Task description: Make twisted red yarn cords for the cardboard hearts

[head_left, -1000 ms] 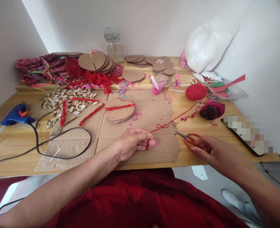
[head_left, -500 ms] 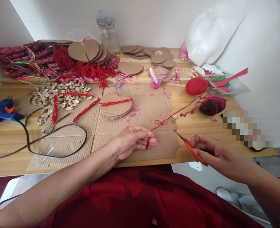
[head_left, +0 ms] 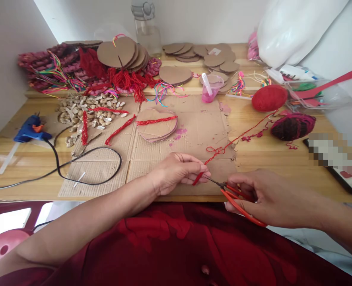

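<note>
My left hand [head_left: 181, 171] is closed on red yarn [head_left: 199, 178], a short bundle of which hangs from the fingers. A strand of the yarn runs from there through a loose tangle to the red yarn ball [head_left: 269, 98] at the right. My right hand [head_left: 265, 196] holds orange-handled scissors [head_left: 238, 204] by the handles. Their blades point left and their tips reach the fingers of my left hand beside the yarn. Whether the tips touch the strand I cannot tell. Several red yarn strips lie farther off, one across a cardboard disc [head_left: 157, 131].
A blue glue gun [head_left: 32, 129] stands at the left, its black cord looping over the cardboard sheet [head_left: 199, 139]. Peanut shells [head_left: 71, 109], a pink plastic cup [head_left: 212, 89], dark purple yarn [head_left: 293, 126], a clear bottle [head_left: 147, 35] and a tray of tools [head_left: 319, 97] lie around.
My right hand has brought the scissors left, from apart to the fingers of my left hand. My left hand still holds the yarn. The view has shifted slightly.
</note>
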A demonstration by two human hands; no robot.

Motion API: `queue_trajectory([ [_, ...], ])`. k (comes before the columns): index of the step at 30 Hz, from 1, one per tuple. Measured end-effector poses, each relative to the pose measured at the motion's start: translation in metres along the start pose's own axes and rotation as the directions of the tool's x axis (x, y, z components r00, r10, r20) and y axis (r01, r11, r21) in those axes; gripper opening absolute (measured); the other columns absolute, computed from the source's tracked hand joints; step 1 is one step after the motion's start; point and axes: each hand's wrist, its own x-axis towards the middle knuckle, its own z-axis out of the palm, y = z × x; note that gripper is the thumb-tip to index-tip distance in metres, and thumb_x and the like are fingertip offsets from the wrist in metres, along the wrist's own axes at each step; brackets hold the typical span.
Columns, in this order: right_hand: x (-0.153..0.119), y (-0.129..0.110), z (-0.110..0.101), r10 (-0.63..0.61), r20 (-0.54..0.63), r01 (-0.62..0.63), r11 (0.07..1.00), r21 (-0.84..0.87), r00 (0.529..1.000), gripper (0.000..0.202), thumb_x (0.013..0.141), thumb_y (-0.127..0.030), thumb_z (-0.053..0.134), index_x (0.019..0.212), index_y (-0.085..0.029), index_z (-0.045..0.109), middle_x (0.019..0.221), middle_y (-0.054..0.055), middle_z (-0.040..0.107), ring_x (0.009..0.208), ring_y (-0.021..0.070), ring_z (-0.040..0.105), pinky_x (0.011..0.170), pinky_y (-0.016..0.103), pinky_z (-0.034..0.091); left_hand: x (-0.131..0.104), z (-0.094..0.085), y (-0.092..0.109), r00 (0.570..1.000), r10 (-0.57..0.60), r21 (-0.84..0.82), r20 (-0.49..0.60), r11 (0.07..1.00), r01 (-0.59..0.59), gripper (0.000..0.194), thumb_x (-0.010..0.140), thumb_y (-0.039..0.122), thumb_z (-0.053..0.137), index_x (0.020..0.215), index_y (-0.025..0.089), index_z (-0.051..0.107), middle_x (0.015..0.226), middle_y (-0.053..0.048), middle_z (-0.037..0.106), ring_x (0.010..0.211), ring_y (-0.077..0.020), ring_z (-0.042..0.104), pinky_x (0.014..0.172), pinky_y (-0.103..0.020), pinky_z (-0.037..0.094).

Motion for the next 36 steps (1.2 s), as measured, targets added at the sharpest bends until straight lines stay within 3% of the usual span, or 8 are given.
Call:
queue_trajectory([
  [5, 0.004, -0.001, -0.003, -0.031, -0.001, 0.031, 0.999, -0.012, 1.0, 0.036, 0.084, -0.051, 0.069, 0.072, -0.021, 0.053, 0.056, -0.004, 0.054, 0.05, 0.0099, 0.041, 0.044, 0.024, 0.026, 0.001, 0.001, -0.001, 1.0, -0.008, 0.035, 0.01, 0.999, 0.007, 0.029, 0.065, 0.035, 0.086, 0.079, 0.014, 0.072, 0.09, -0.009, 0.077, 0.08, -0.0191, 0.073, 0.073, -0.028, 0.052],
  [17, 0.015, 0.005, -0.004, -0.003, 0.095, -0.018, 0.974, 0.227, 0.995, 0.04, 0.082, -0.051, 0.07, 0.07, -0.021, 0.047, 0.053, -0.006, 0.045, 0.05, 0.009, 0.036, 0.045, 0.021, 0.029, 0.001, -0.002, 0.004, 0.993, -0.083, 0.06, 0.082, 0.995, 0.078, 0.03, 0.072, 0.037, 0.082, 0.086, 0.011, 0.072, 0.086, -0.011, 0.077, 0.078, -0.0184, 0.073, 0.074, -0.027, 0.051],
  [23, 0.018, 0.009, -0.004, -0.006, 0.106, -0.023, 0.963, 0.267, 0.994, 0.042, 0.082, -0.05, 0.071, 0.069, -0.021, 0.045, 0.053, -0.008, 0.04, 0.049, 0.0085, 0.033, 0.045, 0.021, 0.025, 0.002, -0.007, 0.004, 0.989, -0.068, 0.038, 0.133, 0.997, 0.064, 0.028, 0.068, 0.016, 0.082, 0.094, 0.012, 0.07, 0.091, -0.012, 0.077, 0.088, -0.0196, 0.073, 0.077, -0.027, 0.05],
  [30, 0.017, 0.013, -0.002, -0.026, 0.102, -0.005, 0.954, 0.298, 0.994, 0.043, 0.081, -0.052, 0.072, 0.069, -0.02, 0.045, 0.053, -0.008, 0.039, 0.05, 0.0085, 0.033, 0.045, 0.022, 0.025, 0.004, -0.004, 0.002, 0.994, -0.05, 0.082, 0.1, 0.996, 0.042, 0.025, 0.069, 0.013, 0.079, 0.09, 0.011, 0.067, 0.081, -0.01, 0.076, 0.066, -0.0116, 0.068, 0.066, -0.023, 0.048],
  [36, 0.018, 0.01, 0.001, -0.036, 0.093, 0.004, 0.948, 0.318, 0.995, 0.042, 0.083, -0.054, 0.068, 0.071, -0.02, 0.048, 0.055, -0.007, 0.042, 0.051, 0.0094, 0.036, 0.046, 0.022, 0.027, 0.004, 0.0, 0.004, 0.996, -0.051, 0.105, 0.076, 0.994, 0.043, 0.022, 0.068, 0.012, 0.078, 0.087, 0.011, 0.067, 0.08, -0.009, 0.076, 0.065, -0.0113, 0.067, 0.063, -0.022, 0.046],
])
